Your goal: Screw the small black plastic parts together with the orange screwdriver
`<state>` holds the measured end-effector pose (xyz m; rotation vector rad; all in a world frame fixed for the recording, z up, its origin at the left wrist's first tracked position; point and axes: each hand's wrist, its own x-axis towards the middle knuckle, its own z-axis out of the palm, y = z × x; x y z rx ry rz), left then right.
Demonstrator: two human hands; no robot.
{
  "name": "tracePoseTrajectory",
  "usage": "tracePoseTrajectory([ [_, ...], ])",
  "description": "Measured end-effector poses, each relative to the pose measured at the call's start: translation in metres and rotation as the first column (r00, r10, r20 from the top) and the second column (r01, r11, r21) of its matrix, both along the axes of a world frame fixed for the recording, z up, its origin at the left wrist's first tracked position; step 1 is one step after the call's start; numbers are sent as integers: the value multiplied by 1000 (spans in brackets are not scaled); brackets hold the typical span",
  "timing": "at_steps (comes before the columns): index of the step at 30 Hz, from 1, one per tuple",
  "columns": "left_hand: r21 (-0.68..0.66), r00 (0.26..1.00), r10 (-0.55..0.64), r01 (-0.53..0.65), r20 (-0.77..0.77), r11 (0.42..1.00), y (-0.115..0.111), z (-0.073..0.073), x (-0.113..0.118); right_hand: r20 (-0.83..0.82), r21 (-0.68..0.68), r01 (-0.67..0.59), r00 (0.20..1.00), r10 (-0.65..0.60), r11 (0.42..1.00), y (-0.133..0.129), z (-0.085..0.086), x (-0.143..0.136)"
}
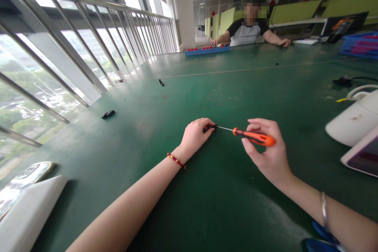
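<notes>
Near the middle of the green table, my left hand [197,134] pinches a small black part [210,126] against the surface. An orange and black screwdriver [255,136] lies across the fingers of my right hand [270,153], its handle between thumb and fingers. The metal shaft points left, and its tip meets the black part at my left fingertips. How the tip sits in the part is too small to tell. A red beaded bracelet is on my left wrist, a silver bangle on my right.
Black pieces [108,114] [161,82] lie left and further back. A white device [356,120] stands right, a white box [35,208] lower left. Across the table a person [248,31] sits by a blue tray [206,51]. A metal railing [88,6] runs along the left.
</notes>
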<state>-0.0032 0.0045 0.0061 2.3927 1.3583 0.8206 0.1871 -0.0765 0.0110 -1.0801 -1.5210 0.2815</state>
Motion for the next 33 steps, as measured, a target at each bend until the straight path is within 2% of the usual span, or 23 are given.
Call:
tracePoseTrajectory([
  [5,-3,1000,5,-5,5,1000,0,0,0,76,-189,-54,995,69,980,-3,2,0],
  [11,-3,1000,8,-8,-3,1000,0,-1,0,-30,-39,4,1000,-5,999,0,0,-1],
  [17,-12,1000,9,-9,5,1000,0,0,1,60,-154,-3,998,12,988,-2,1,0],
  [22,-8,1000,10,-10,5,1000,0,0,0,-31,-21,6,999,-7,1000,-1,1,-1],
  [25,-11,1000,8,-8,9,1000,0,0,0,10,-101,-30,999,31,994,0,0,0],
  [28,-11,1000,7,-7,11,1000,1,0,0,55,-148,-12,998,20,989,-1,0,0],
  [33,-5,1000,5,-4,5,1000,1,-1,0,-48,9,0,999,1,1000,-1,0,-1],
])
